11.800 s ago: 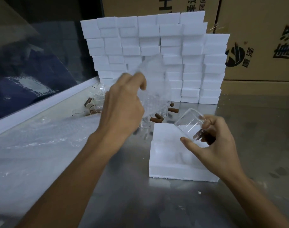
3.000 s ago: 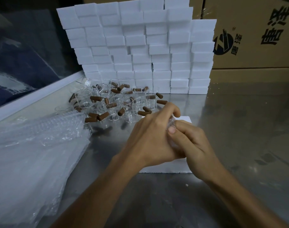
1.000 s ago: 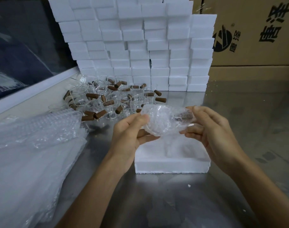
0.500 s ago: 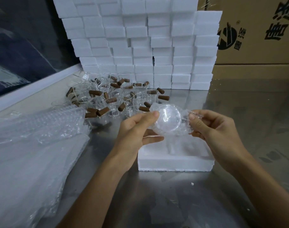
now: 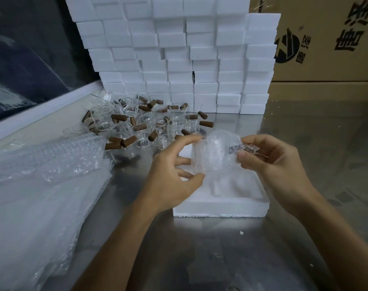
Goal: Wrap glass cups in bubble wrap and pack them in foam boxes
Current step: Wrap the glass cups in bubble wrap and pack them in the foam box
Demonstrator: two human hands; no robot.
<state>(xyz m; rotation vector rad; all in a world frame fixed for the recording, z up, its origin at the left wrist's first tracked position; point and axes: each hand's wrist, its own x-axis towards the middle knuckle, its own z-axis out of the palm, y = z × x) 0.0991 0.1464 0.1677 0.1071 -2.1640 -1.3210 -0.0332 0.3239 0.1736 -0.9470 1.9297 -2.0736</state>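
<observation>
I see the wrapped cup (image 5: 215,153) held in the air between both hands, directly above the open foam box (image 5: 220,198). It is not touching the box. The bubble wrap covers the cup completely; the glass itself is hard to make out through it.

Left hand (image 5: 172,177): fingers spread and lightly curved around the left side of the bundle. The index fingertip rests at the upper edge and the thumb at the lower edge. Whether the middle fingers make contact, I cannot tell.

Right hand (image 5: 271,164): thumb and index finger pinch the gathered end of the wrap at the right side of the bundle. A dark brown part, apparently the cup's handle, shows through the wrap at this pinch. The remaining fingers are curled beneath.

The box sits on the metal table (image 5: 220,259), near its centre, with its recessed top facing up. The recess shape is washed out and unclear.

Behind the box, a cluster of unwrapped cups (image 5: 149,124) with brown handles stands and lies on the table. Behind them, a wall of stacked foam boxes (image 5: 178,55) rises out of the top of the view. Cartons (image 5: 325,38) with printed marks stand to its right.

A pile of bubble wrap sheets (image 5: 42,196) covers the left side of the table, well apart from the hands.
</observation>
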